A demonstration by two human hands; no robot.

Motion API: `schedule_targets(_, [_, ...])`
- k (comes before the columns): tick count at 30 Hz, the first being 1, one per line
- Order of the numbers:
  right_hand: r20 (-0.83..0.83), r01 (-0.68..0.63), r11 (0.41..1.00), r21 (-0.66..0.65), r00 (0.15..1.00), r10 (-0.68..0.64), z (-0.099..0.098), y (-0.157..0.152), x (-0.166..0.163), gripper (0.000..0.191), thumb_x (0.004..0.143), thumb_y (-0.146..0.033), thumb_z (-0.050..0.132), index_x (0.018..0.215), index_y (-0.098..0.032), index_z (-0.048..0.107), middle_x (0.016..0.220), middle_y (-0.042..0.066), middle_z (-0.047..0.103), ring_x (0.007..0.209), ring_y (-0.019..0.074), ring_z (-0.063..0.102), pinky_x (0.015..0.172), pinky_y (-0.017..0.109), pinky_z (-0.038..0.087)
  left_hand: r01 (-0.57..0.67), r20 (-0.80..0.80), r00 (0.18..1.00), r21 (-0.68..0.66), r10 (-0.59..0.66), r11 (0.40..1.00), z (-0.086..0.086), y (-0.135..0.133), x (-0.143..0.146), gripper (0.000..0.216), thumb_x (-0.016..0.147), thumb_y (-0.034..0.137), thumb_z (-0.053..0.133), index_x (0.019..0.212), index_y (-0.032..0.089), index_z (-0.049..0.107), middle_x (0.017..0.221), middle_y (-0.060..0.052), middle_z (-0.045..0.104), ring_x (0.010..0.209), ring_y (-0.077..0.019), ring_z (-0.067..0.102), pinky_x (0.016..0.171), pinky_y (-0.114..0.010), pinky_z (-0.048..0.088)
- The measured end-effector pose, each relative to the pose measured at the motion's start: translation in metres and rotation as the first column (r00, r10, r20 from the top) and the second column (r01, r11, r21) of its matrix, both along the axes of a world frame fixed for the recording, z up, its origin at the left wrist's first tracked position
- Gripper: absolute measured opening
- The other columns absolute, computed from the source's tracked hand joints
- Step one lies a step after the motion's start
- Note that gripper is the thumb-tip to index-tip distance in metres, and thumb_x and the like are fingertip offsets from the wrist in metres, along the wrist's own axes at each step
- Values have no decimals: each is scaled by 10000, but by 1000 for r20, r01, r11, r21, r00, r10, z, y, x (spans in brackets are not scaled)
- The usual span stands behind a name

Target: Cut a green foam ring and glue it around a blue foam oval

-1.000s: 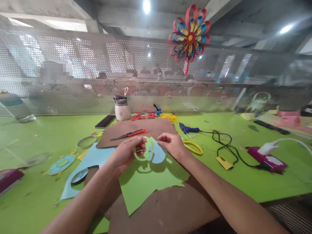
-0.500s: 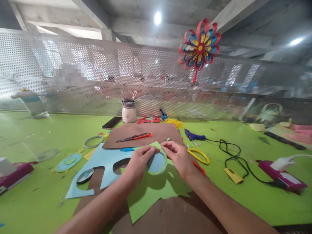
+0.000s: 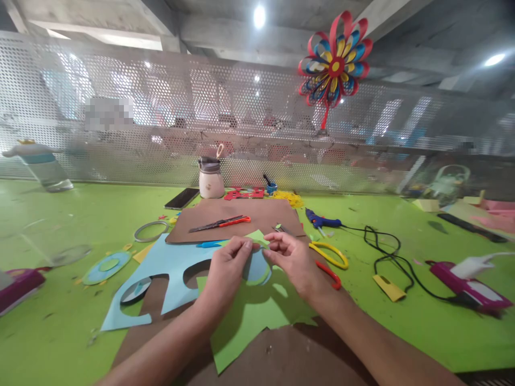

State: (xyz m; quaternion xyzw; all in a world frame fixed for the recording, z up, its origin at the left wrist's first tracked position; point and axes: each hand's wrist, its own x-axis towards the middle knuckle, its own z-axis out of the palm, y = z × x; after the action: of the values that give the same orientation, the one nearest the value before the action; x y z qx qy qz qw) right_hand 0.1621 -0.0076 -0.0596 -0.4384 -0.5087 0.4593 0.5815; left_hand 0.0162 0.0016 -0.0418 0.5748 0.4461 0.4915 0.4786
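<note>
Between my two hands is a light blue paper disc (image 3: 254, 267) with a light green paper edge, its upper part hidden by fingers. My left hand (image 3: 230, 264) is closed, thumb and forefinger pinching the top left of this disc. From the other side, my right hand (image 3: 293, 262) pinches at its top right edge, fingers bent and close to the left thumb. Beneath lies a jagged green paper sheet (image 3: 237, 335) on brown board (image 3: 289, 354). Left of my left hand is a light blue sheet (image 3: 151, 262) with round holes cut out.
A utility knife (image 3: 219, 223) lies on the far brown board. To the right are yellow-handled (image 3: 332, 256) and red-handled (image 3: 328, 275) tools, a blue glue gun (image 3: 322, 220) with its cord, and a power strip (image 3: 469, 287). A bottle (image 3: 211, 179) and a phone (image 3: 182, 198) stand and lie behind.
My right fingers have come a little nearer my left thumb and now cover more of the disc's upper right. The view has shifted slightly.
</note>
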Motion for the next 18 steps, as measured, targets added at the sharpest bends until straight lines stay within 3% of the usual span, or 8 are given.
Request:
schedule_targets(5, [-18, 1, 1000, 3, 1000, -1, 4, -1, 0, 301, 633, -262, 744, 902, -192, 628, 702, -21, 628, 637, 149, 590, 601, 280, 459, 91, 150, 986, -108, -74, 990, 4, -2, -1, 244, 714, 396, 633, 772, 161, 658, 714, -22, 637, 637, -151, 543, 592, -253, 407])
schedule_targets(11, [-19, -5, 1000, 1, 1000, 5, 6, -2, 2, 291, 639, -258, 737, 897, -181, 627, 721, -9, 631, 655, 151, 594, 621, 286, 464, 125, 307, 950, -181, -65, 976, 7, -2, -1, 401, 697, 343, 691, 1055, 187, 601, 811, -19, 654, 672, -127, 565, 608, -225, 431])
schedule_targets(14, [-17, -3, 1000, -1, 1000, 3, 9, -3, 3, 289, 650, -244, 724, 910, -175, 620, 724, -7, 631, 653, 147, 593, 620, 284, 465, 188, 283, 952, -236, -118, 953, 4, 2, -4, 372, 726, 406, 650, 998, 153, 639, 741, -33, 639, 650, -145, 562, 607, -252, 438])
schedule_targets(18, [-6, 21, 1000, -1, 1000, -21, 14, -5, 5, 282, 654, -223, 714, 914, -165, 619, 720, -6, 631, 648, 141, 591, 618, 280, 463, 189, 216, 966, -210, -143, 959, -2, 5, -7, 319, 744, 434, 622, 852, 140, 682, 710, -28, 606, 665, -144, 533, 620, -248, 428])
